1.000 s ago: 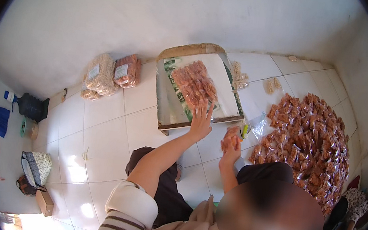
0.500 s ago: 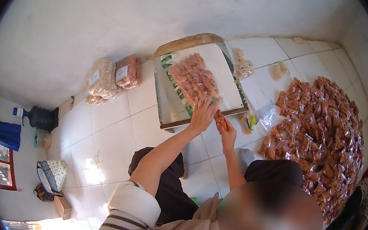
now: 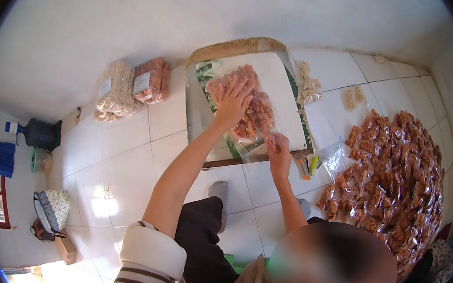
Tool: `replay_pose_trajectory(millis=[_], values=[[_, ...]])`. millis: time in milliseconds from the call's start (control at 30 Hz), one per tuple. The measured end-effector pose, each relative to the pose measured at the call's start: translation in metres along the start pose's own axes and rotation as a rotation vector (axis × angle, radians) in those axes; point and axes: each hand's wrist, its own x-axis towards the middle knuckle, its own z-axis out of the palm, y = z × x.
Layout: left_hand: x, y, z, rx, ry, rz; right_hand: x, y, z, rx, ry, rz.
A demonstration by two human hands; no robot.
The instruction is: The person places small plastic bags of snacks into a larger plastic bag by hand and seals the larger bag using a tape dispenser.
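While left hand [image 3: 233, 102] lies flat on snack bag [image 3: 251, 116], right hand [image 3: 279, 157] pinches its edge, fingertips hidden.

A home turned into a small snack-packing room: a white-tiled floor [image 3: 125, 158] bears a low wooden board [image 3: 276, 86], with a great heap of bagged orange snacks [image 3: 394, 176] right of it and two wrapped bundles [image 3: 133, 85] left.

2 clear, white-labelled snack bales [image 3: 131, 88] stand by the wall; small orange-brown packets [image 3: 394, 176] lie heaped at right.
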Motion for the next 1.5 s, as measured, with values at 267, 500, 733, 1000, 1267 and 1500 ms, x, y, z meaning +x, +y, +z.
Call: replay_pose_trajectory(millis=[267,500,733,1000,1267,1500], values=[[0.015,-0.011,0.023,0.05,-0.028,0.086,0.02,-0.008,0.03,-0.11,0.123,-0.199],[0.017,-0.003,0.017,0.06,-0.063,0.088,0.044,0.005,0.04,-0.5,0.176,-0.299],[0.017,-0.007,0.019,0.06,0.01,0.051,0.029,0.005,0.035,-0.119,0.171,-0.187],[0.019,0.001,0.016,0.029,-0.02,0.04,0.049,0.019,0.036,-0.362,0.176,-0.398],[0.015,-0.008,0.021,0.025,0.018,0.014,0.026,0.027,0.042,-0.355,0.351,-0.393],[0.018,-0.004,0.021,0.011,0.013,0.01,0.023,0.015,0.036,-0.196,0.169,-0.461]])
